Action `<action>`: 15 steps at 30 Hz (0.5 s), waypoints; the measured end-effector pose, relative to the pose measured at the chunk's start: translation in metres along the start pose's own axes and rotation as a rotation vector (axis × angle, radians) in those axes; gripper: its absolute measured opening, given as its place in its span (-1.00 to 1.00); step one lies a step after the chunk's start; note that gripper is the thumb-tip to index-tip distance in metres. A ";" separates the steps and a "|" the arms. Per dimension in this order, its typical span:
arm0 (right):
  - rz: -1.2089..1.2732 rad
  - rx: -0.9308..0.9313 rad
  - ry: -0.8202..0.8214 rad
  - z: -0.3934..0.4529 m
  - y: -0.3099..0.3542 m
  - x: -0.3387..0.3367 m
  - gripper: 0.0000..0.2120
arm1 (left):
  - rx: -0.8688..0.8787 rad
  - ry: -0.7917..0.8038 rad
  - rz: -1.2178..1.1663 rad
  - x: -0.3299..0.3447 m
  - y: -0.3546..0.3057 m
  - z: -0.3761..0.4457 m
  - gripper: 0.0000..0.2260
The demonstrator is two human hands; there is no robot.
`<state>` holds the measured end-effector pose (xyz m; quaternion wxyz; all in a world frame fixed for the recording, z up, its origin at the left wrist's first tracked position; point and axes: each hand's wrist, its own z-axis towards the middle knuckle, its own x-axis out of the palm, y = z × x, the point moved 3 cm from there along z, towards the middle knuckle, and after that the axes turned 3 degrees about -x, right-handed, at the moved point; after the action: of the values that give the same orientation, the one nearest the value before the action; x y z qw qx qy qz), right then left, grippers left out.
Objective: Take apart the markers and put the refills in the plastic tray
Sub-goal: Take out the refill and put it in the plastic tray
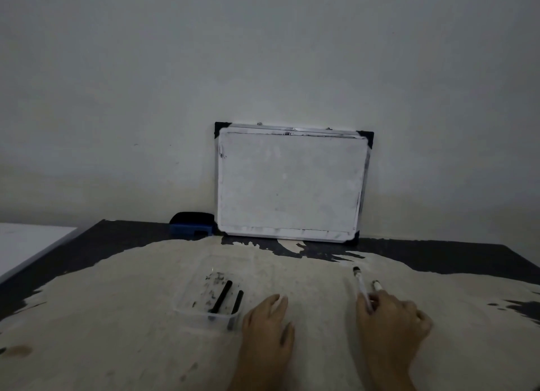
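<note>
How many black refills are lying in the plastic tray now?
2. The longer refill lies in the middle of the clear plastic tray; the shorter refill lies just right of it. None seems hidden, though the light is dim.

The tabletop is pale beige where its surface is worn, with ragged black patches along the far edge. The plastic tray is clear, smudged with dark ink marks, and holds two black refills. The markers are white with black tips. The whiteboard is white, grey-smeared, with black corners. The eraser is blue and black.
</note>
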<state>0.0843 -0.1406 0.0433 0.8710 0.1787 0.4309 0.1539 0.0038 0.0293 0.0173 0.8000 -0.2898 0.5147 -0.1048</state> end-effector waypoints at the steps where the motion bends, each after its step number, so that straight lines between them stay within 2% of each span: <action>1: -0.067 0.011 -0.005 0.001 -0.005 0.001 -0.89 | -0.020 0.014 0.016 0.000 0.000 0.000 -0.57; 6: -0.239 0.076 0.035 0.004 -0.018 0.007 -0.81 | -0.065 0.022 0.016 0.003 0.005 0.001 -0.60; 11: -0.439 0.067 0.123 0.003 -0.020 0.012 -0.70 | -0.084 0.036 -0.010 0.005 0.006 0.001 -0.61; 15: -0.437 0.072 0.128 0.004 -0.021 0.013 -0.73 | -0.118 0.070 -0.023 0.006 0.006 0.001 -0.58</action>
<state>0.0979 -0.1546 0.0269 0.8477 0.1020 0.5188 -0.0430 0.0067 0.0318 0.0099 0.7619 -0.3386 0.5442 -0.0935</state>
